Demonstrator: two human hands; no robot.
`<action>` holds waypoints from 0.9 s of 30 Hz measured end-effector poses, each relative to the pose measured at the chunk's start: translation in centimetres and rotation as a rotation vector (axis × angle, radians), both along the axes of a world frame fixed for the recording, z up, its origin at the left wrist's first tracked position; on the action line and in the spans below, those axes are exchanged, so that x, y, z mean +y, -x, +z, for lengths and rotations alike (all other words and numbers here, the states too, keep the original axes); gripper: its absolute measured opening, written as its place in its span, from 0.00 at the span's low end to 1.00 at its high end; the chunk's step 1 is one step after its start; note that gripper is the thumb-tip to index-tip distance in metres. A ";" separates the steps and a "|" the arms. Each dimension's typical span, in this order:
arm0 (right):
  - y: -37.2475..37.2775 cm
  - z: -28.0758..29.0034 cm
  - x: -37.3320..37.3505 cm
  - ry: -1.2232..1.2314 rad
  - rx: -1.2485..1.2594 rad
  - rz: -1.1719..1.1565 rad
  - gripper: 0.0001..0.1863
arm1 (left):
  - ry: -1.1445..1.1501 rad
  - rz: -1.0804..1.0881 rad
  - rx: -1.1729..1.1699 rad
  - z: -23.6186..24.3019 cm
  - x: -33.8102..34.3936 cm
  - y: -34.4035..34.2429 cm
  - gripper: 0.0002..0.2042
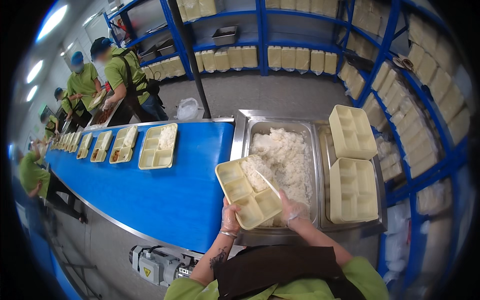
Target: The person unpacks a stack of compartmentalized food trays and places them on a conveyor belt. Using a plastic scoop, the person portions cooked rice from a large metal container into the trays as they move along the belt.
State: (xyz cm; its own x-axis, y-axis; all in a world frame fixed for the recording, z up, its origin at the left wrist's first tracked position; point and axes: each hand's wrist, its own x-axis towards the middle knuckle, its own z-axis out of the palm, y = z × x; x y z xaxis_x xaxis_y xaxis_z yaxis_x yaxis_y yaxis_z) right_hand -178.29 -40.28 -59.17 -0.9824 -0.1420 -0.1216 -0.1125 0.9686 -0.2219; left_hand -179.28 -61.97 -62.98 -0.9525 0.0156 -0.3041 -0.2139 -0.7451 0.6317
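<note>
My left hand (230, 218), in a clear glove, grips the lower left edge of a cream compartment tray (249, 211). The tray is tilted over the left side of a steel pan (318, 170) heaped with cooked rice (287, 150). Between the thumb and fingers of my gloved right hand (294, 207) is a white rice paddle (269, 183). Its blade reaches into the tray's upper right compartment, against a portion of rice (255, 172). The tray's other compartments hold no food.
Left of the pan runs a blue conveyor belt (185, 205) carrying several part-filled trays (156, 159). Stacked cream trays (354, 192) stand right of the pan. Co-workers (125, 75) work along the belt's far side. Blue shelving (262, 37) lines the back and right.
</note>
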 end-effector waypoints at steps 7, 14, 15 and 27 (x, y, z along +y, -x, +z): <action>3.1 1.3 2.2 0.859 -0.133 -0.468 0.26 | -0.040 -0.047 -0.017 -0.3 -1.1 -0.2 0.33; 1.6 2.6 -0.7 1.258 -0.534 -0.460 0.15 | -0.131 -0.206 -0.001 -2.7 -2.5 0.1 0.37; 1.2 2.2 -0.7 1.220 -0.569 -0.430 0.16 | -0.125 -0.197 -0.009 -2.2 -2.4 0.0 0.37; 2.5 2.4 0.4 1.122 -0.580 -0.380 0.17 | -0.055 -0.126 -0.079 -2.1 -4.5 -0.9 0.32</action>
State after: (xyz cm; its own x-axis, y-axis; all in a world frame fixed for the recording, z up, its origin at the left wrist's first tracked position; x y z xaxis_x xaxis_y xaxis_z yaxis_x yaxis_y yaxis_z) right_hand -180.75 -39.89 -56.72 -0.8289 -0.1696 -0.5331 0.5062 0.1783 -0.8438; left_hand -178.38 -66.51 -65.06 -0.9151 0.1520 -0.3734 -0.3551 -0.7425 0.5679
